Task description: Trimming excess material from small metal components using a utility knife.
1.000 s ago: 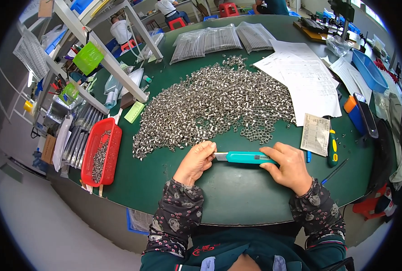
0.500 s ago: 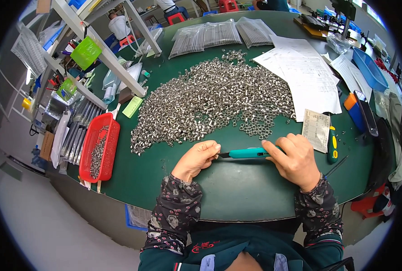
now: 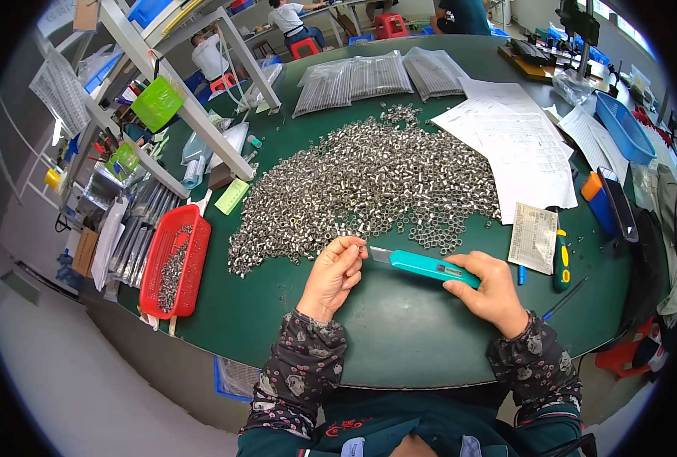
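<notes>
Since a moment ago, the teal plastic utility knife [image 3: 427, 266] has tilted, blade now toward the left hand [image 3: 337, 276], whose grip pinches a small silver metal ring [image 3: 359, 245]. Right hand [image 3: 492, 291] wraps the knife's handle above the green worktop [image 3: 399, 335], beside the heap of silver rings [image 3: 369, 183].

Single head-worn fisheye, steeply downward, close above green table [image 3: 399, 335]
</notes>
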Demonstrator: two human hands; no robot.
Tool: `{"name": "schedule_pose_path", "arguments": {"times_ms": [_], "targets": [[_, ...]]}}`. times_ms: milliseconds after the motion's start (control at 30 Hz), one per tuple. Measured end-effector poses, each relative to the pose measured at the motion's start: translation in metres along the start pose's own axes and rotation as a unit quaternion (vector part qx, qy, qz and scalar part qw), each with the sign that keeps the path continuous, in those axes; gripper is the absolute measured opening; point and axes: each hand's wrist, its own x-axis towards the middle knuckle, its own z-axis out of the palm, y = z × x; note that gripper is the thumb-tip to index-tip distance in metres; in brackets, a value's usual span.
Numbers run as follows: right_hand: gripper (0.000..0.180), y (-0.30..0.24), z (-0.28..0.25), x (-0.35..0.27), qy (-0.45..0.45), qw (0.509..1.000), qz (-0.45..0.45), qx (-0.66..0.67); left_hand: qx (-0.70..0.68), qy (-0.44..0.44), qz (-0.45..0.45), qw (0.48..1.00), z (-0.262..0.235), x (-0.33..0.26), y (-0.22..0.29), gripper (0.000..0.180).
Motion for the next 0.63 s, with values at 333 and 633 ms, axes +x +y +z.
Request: {"name": "schedule_pose_path", "arguments": {"times_ms": [333, 633], "targets": [[0.028, 0.003, 0.010, -0.002, -0.074, 0.978, 0.109, 0.164, -0.028, -0.053, 0.017, 0.998, -0.002, 0.001, -0.006, 0.009], [0.029, 0.005, 0.009, -0.002, -0.093, 0.976, 0.135, 0.146, -0.010, -0.075, 0.021, 0.997, -0.008, 0.002, -0.009, 0.011]]}}
